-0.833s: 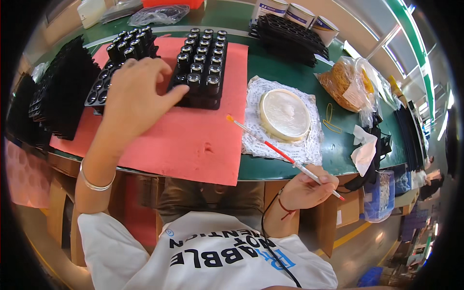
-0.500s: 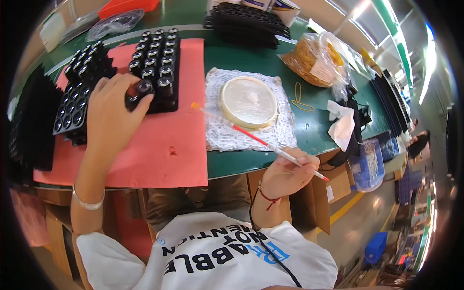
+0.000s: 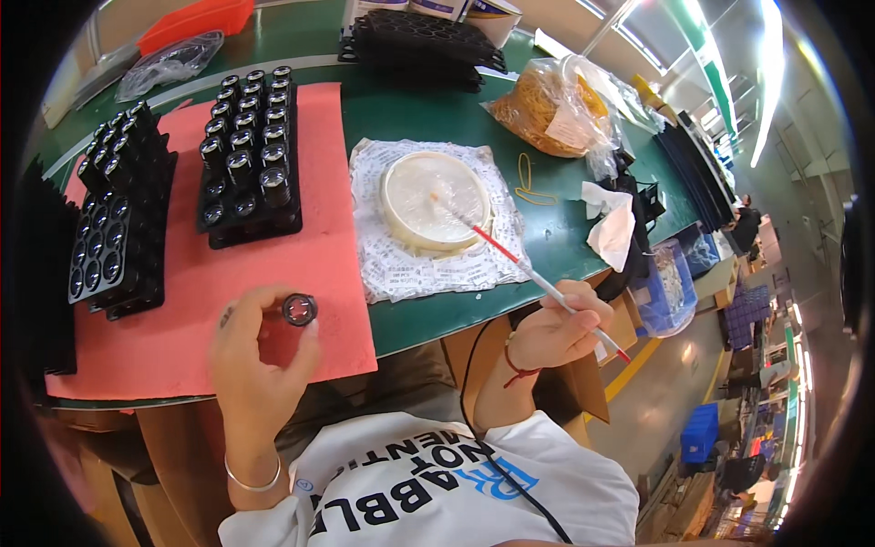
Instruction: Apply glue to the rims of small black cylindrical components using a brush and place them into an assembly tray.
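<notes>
My left hand (image 3: 260, 360) is closed over the pink mat (image 3: 337, 219), with thumb and fingers around a small black cylinder (image 3: 299, 310) whose shiny round end faces up. In my right hand (image 3: 563, 328) is a thin paintbrush (image 3: 547, 287) with a red and white shaft. Its orange tip is over the whitish, glossy substance in a shallow round dish (image 3: 390, 214); whether it touches cannot be told. Under the dish lies a printed white sheet (image 3: 369, 264). To the left, similar cylinders stand in a black tray (image 3: 255, 228), where several front pockets hold none.
Another black tray (image 3: 118, 260) holds more cylinders at the left, beside stacked dark trays (image 3: 50, 283). Farther back are more black trays (image 3: 419, 46) and an orange bin (image 3: 196, 23). A bag of rubber bands (image 3: 551, 109) and crumpled tissue (image 3: 611, 232) lie to the right.
My left hand has come away from the tray toward the mat's near edge, carrying a cylinder. The brush tip has moved from over the mat's edge to over the dish.
</notes>
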Motion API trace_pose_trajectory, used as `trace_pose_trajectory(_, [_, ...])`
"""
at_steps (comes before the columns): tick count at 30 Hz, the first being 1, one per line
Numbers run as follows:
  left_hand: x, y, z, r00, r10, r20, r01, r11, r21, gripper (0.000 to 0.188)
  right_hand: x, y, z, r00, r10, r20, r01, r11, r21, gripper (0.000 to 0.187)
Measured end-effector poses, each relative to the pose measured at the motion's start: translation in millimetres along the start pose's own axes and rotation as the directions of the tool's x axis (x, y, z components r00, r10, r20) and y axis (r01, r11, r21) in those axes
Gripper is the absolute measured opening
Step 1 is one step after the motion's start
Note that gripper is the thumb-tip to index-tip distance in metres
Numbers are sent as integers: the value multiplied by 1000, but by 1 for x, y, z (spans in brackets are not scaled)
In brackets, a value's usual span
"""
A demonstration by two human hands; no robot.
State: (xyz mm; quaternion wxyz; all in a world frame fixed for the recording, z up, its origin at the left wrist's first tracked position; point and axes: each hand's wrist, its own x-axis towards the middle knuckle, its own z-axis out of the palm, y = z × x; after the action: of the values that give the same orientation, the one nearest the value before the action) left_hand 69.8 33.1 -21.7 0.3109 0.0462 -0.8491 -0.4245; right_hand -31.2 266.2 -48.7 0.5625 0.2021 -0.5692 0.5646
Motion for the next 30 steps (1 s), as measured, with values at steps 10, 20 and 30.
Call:
trace_pose_trajectory(10, [-2,-5,-4,999,10,-50,-9,1000,11,26,-3,3,6,950,272,-157,-257,961,105,35])
trace_pose_trajectory(20, [2,-3,-10,970,-245,-2,243,962,-121,26,-17,-10,13,848,455,270,-502,528,685,28])
trace_pose_trajectory(30, [3,-8,-13,976,-214,50,219,962,-164,22,-27,-13,19,869,395,297,-491,620,612,28])
